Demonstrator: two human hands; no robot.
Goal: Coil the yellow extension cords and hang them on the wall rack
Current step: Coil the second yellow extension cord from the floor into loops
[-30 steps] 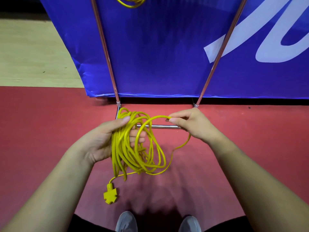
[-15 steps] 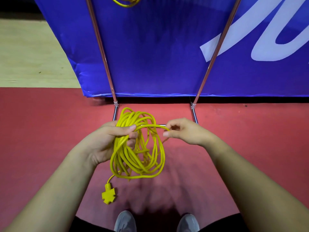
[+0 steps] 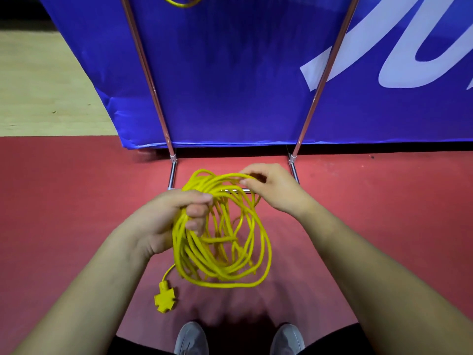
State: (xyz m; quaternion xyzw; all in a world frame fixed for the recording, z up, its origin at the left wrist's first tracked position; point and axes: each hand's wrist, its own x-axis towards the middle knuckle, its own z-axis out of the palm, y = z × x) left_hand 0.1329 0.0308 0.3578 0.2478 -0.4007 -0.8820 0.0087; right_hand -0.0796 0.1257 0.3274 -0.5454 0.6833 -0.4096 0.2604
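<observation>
head | cord (image 3: pixel 183 252) coil held above the floor (image 3: pixel 64 201), before the rack (image 3: pixel 173 175) | left hand (image 3: pixel 163 219): fingers curled round the bundled loops | right hand (image 3: pixel 273 187): fingers pinching the top strand | risk: loops uneven and crossed, so tangling or spilling may be caused by a slackened grip; dangling socket (image 3: pixel 165 299) may be snagged on the rack during hanging

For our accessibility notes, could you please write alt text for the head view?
A person's left hand grips a coiled yellow extension cord while the right hand pinches its top loop; its cross-shaped yellow socket hangs below.
</observation>
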